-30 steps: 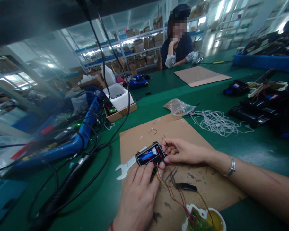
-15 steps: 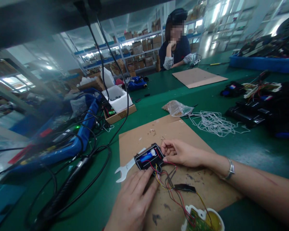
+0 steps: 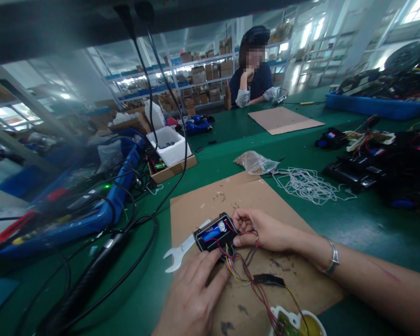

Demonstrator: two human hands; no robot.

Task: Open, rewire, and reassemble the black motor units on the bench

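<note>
A small black open box (image 3: 215,232) with a blue cell inside lies on a brown cardboard sheet (image 3: 245,200). My left hand (image 3: 194,296) rests below it, fingertips pressing the box's near edge. My right hand (image 3: 262,228) grips the box's right end, fingers curled around it and the wires. Red, yellow and black wires (image 3: 252,277) run from the box to a white housing with a green circuit board (image 3: 296,323) at the bottom edge. A silver open-end wrench (image 3: 180,248) lies just left of the box.
A tangle of white cord (image 3: 310,184) and a clear bag of small parts (image 3: 255,162) lie beyond the cardboard. Black cables and a blue frame (image 3: 91,219) crowd the left. Black parts (image 3: 371,165) sit at right. A person sits at the far end behind another cardboard sheet (image 3: 283,119).
The view has shifted slightly, so the box and hands sit lower in the picture. Both hands stay on the box; my left fingers have slid a little along its near edge.
</note>
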